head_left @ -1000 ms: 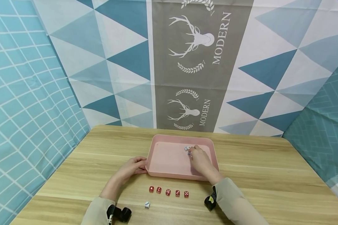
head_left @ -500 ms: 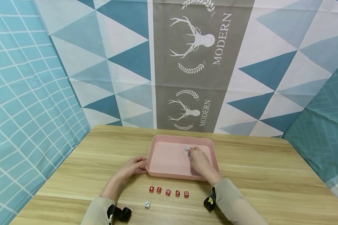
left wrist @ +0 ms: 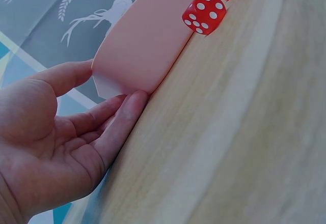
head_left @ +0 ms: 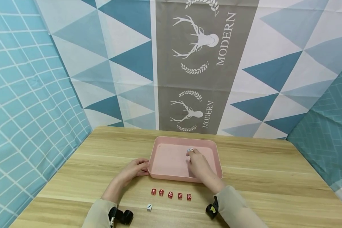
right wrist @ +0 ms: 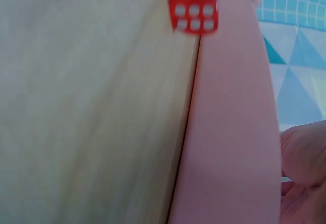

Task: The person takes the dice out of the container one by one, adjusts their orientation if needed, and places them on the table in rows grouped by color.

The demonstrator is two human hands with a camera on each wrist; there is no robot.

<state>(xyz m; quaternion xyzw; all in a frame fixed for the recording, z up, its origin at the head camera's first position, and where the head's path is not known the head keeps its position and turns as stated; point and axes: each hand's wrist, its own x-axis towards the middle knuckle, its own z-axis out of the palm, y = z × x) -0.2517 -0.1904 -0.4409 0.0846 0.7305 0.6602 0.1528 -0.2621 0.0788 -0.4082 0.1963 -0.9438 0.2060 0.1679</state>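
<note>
A shallow pink tray [head_left: 174,160] lies on the wooden table. My left hand [head_left: 135,167] holds its near left corner; in the left wrist view the thumb meets the rim and the fingers [left wrist: 133,102] touch the wall's lower edge. My right hand [head_left: 200,166] reaches down inside the tray's right half, fingers bent, beside white dice [head_left: 189,150] that partly show past the fingertips. Whatever lies under those fingers is hidden. From the right wrist, the tray wall [right wrist: 229,112] covers most of that hand.
Several red dice [head_left: 170,194] stand in a row in front of the tray. Nearer the person lies one white die [head_left: 149,207]. A patterned curtain [head_left: 185,63] hangs behind the table.
My right hand has shifted slightly left and forward within the tray, and its fingers now cover a white die that showed earlier. The left hand keeps its place at the corner.
</note>
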